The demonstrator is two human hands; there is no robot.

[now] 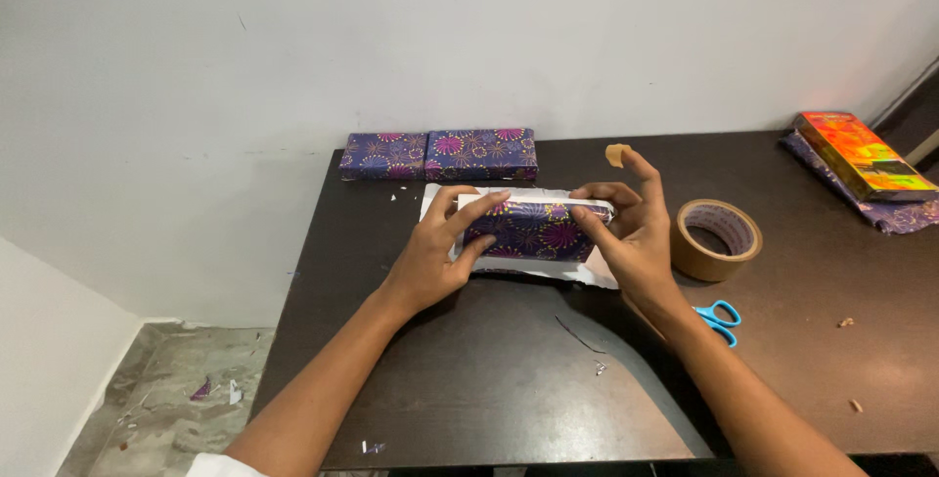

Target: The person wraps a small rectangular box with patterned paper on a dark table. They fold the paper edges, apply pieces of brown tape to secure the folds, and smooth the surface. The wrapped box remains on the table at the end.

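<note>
Left hand [430, 252] and right hand [631, 232] both pressing purple floral wrapping paper [533, 227] around the box at mid-table [469, 389], right index finger carrying a tape piece [617, 154], brown tape roll [716, 239] and blue scissors [721, 319] just beside.

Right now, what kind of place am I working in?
Probably a plain room at home or in a small shop, set up for gift wrapping: a dark table against a bare white wall, with two wrapped boxes, a roll of brown tape and blue-handled scissors.
</note>
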